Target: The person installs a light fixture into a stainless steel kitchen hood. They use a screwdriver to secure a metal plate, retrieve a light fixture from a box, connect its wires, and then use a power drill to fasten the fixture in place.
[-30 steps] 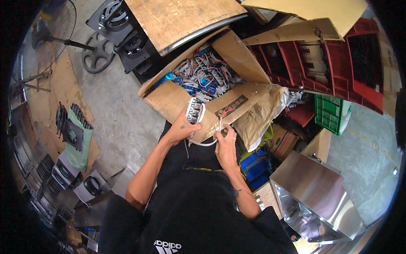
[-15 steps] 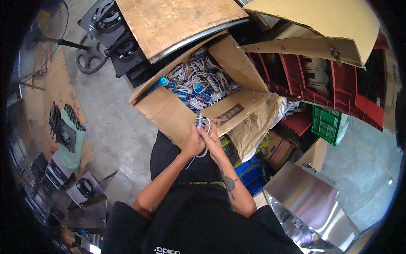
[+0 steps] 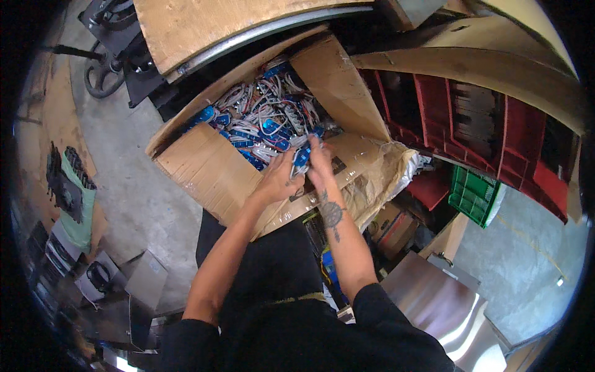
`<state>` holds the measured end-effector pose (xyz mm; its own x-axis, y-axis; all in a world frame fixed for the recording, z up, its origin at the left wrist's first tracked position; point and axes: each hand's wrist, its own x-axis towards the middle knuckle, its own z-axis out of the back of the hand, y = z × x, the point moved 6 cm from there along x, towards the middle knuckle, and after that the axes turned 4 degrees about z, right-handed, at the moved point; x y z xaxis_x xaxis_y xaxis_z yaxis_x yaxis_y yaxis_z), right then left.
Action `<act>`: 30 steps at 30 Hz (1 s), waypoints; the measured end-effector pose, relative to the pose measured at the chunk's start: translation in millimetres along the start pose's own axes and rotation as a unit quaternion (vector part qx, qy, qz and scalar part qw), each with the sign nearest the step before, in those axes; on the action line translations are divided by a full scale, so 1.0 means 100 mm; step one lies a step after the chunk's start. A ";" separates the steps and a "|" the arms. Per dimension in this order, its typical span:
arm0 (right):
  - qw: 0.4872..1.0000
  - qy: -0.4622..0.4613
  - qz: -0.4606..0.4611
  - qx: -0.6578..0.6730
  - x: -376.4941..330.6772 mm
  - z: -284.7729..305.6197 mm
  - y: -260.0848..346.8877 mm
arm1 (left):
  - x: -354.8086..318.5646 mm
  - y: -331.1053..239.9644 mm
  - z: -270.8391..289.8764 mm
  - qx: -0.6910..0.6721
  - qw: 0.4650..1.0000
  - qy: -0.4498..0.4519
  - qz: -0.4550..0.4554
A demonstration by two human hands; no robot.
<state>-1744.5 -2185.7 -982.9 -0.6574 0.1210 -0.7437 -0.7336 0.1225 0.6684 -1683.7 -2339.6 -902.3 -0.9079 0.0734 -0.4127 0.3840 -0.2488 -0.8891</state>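
A big open cardboard box (image 3: 204, 167) stands in front of me, filled with several blue and white packaged cable items (image 3: 263, 121). Both hands meet over the box's near edge. My left hand (image 3: 280, 180) and my right hand (image 3: 319, 162) are closed together on one blue and white packet with white cable (image 3: 301, 159), held just above the pile. The packet is partly hidden by my fingers.
Red plastic crates (image 3: 489, 130) and a green crate (image 3: 474, 195) stand to the right. A crumpled plastic bag (image 3: 384, 180) hangs on the box's right side. A wooden board (image 3: 211, 25) lies above the box. A steel surface (image 3: 440, 310) sits lower right, dark gear (image 3: 68, 186) on the left floor.
My hands have moved up from the box's near flap to over the pile, carrying the packet. The view has shifted closer to the box.
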 end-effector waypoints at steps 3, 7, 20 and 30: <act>0.996 -0.048 -0.035 -0.062 1.03 0.65 -0.13 | 0.23 0.44 -0.31 -0.042 0.989 -0.131 0.051; 0.933 0.111 0.002 -0.342 1.11 0.33 0.37 | 0.49 1.51 -1.47 0.126 0.975 0.072 0.170; 0.168 0.404 0.191 -0.879 1.79 0.47 -0.47 | 0.71 1.76 -2.24 0.201 0.962 0.079 0.169; 0.112 0.491 0.287 -0.815 2.28 0.64 -0.87 | 0.83 1.90 -2.29 0.186 0.965 0.087 0.162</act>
<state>-1819.1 -2106.1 -1210.2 0.2082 -0.6169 -0.7590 0.9472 -0.0665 0.3138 -1647.6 -2159.7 -1150.6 -0.6960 0.0864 -0.7128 0.5272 -0.6125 -0.5890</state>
